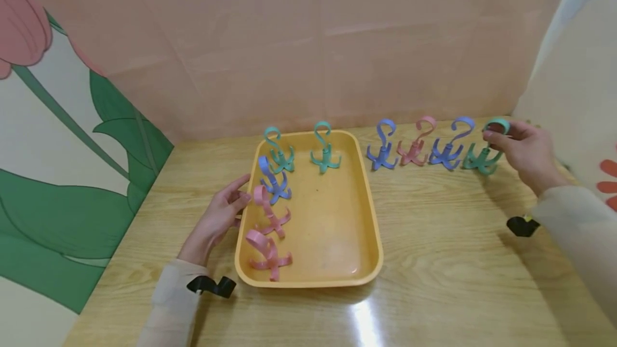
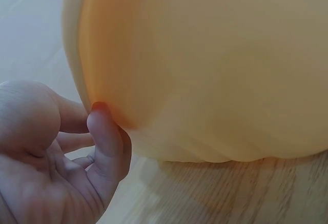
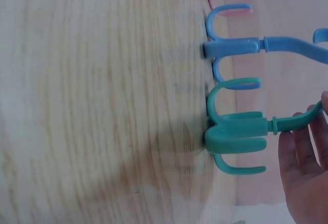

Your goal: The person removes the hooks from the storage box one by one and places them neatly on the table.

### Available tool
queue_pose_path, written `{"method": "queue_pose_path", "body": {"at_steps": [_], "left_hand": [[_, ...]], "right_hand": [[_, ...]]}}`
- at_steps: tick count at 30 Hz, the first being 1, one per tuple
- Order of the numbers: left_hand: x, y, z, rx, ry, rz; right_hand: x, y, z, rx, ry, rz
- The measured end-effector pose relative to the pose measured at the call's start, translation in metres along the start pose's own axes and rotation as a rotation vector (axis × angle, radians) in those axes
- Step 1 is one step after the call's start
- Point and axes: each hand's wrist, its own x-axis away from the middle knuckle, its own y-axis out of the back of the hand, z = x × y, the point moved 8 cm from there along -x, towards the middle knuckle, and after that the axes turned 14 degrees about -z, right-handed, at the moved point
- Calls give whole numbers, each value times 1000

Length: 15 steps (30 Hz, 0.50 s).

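Note:
A yellow tray (image 1: 323,240) lies on the wooden table; its left rim is pinched by my left hand (image 1: 224,210), with thumb and fingers at the edge in the left wrist view. At the right end of a row of hooks, my right hand (image 1: 532,154) holds a green multi-prong hanging hook (image 1: 479,162) by its curved top. In the right wrist view, that green hook (image 3: 238,134) stands with its prongs at the tabletop. Left of it in the row are a blue hook (image 1: 447,155), a pink hook (image 1: 413,151) and another blue hook (image 1: 383,155).
Inside the tray are two green hooks (image 1: 325,159) at the far end, then a blue hook (image 1: 278,189) and two pink hooks (image 1: 272,258) down the left side. A pinkish wall covering (image 1: 323,47) rises behind the table (image 1: 448,266). Painted walls flank both sides.

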Motion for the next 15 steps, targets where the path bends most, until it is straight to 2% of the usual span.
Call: {"method": "queue_pose_path", "body": {"at_steps": [8,15], "left_hand": [[-1,0,-2,-2,-14,3],[-1,0,0,3,-15,3]], "right_hand": [[-3,-3,1,-136,-25,63],[-3,-4,-5,-211,-50,117]]}}
